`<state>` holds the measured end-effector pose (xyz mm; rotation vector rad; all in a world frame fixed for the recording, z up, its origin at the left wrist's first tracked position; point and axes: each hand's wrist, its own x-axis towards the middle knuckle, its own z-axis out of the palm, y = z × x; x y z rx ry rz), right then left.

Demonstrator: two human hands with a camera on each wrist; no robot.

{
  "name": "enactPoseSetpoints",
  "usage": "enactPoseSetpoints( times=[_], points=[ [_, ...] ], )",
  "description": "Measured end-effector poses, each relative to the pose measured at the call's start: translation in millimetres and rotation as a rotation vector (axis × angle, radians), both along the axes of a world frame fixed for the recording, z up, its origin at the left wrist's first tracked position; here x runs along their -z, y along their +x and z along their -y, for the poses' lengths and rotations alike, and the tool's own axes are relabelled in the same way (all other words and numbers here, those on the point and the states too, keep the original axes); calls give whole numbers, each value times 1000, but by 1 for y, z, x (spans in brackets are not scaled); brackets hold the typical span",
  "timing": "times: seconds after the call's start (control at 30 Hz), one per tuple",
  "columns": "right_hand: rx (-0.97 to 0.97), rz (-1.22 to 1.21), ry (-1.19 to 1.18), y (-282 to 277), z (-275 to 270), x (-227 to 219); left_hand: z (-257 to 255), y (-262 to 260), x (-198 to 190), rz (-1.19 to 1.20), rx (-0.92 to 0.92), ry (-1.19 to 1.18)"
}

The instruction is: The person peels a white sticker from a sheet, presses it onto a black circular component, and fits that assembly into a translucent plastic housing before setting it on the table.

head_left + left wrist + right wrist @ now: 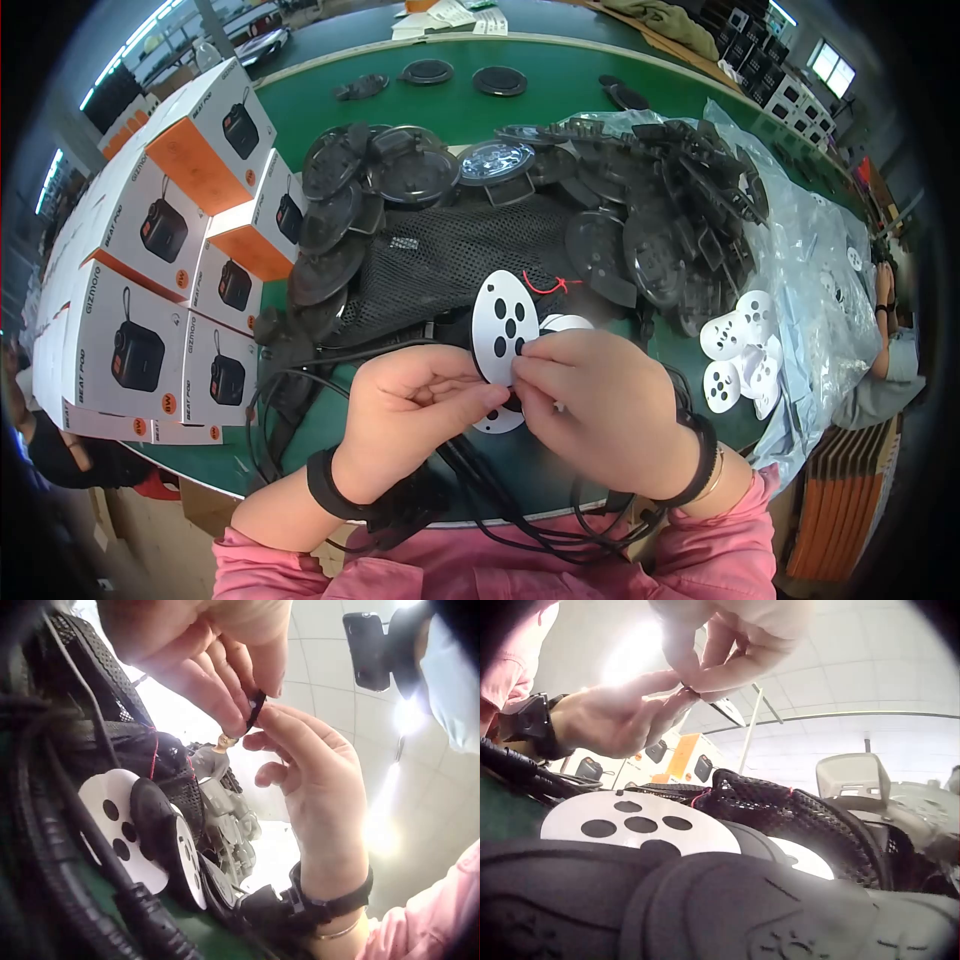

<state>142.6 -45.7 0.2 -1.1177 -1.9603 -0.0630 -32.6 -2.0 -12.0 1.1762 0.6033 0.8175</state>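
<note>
A white disc [497, 318] with several dark round spots stands tilted between the two hands in the head view. My left hand [415, 410] pinches its lower edge with thumb and fingers. From the other side my right hand [605, 400] pinches the disc's lower right edge, its fingertips close to the left thumb. A narrow dark sliver [256, 711] shows between the fingertips in the left wrist view. Just below the hands lie more spotted white discs [615, 808] and dark round pieces [153, 819].
Behind the hands lies a black mesh bag [440, 255], ringed by many clear and dark plastic pieces [415, 170]. White and orange speaker boxes [140, 340] are stacked at left. More spotted discs [745, 340] lie at right by a plastic sheet [800, 260]. Black cables [500, 510] run in front.
</note>
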Motion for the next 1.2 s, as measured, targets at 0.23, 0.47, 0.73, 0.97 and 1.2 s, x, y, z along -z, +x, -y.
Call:
enactPoseSetpoints(
  times=[0.23,0.47,0.73,0.97,1.2],
  points=[
    [18,41,45,3,1,0,-5,1,-7,-274,10,328],
    [-48,44,19,3,3,1,-2,4,-1,-217,-66,393],
    [7,30,-4,-6,7,0,3,4,-6,-262,-83,465],
    [-64,-145,-92,-1,1,0,10,3,-3,-180,-70,316],
    [-76,-294,-158,-3,-1,-3,2,1,-2,-128,-63,218]
  ],
)
